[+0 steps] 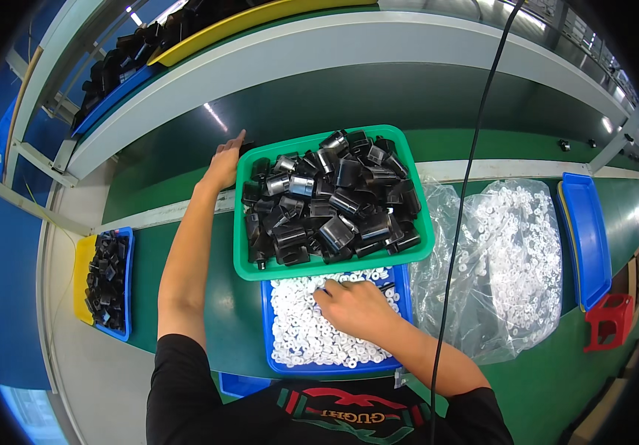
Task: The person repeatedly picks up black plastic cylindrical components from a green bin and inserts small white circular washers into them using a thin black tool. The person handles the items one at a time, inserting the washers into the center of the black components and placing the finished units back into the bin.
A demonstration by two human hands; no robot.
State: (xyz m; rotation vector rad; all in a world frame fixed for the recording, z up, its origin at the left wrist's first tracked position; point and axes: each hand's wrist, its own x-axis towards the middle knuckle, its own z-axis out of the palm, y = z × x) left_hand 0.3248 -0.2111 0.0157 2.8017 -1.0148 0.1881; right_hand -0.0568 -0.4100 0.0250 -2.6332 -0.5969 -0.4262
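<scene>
1. Blue side tray (pixel 129 285), heaped with black plastic parts (pixel 106 280), sits at the left end of the worktop (pixel 149 271).
2. The left hand (pixel 223 165) reaches beside the far-left corner of the green tray (pixel 239 248), near a dark piece (pixel 249 147); whether it grips that cannot be told. A light fingertip hold would likely serve best.
3. The green tray, piled with short black cylinders (pixel 338 200), overlaps the blue ring tray (pixel 269 350); the person should avoid bumping it.
4. The right hand (pixel 356 305), fingers curled, is among the white rings (pixel 297 326); whether one is pinched is hidden. Lifting single rings by the edge should prevent spills.
5. The clear bag (pixel 512 274) of rings lies right; the forearm should stay clear.
</scene>
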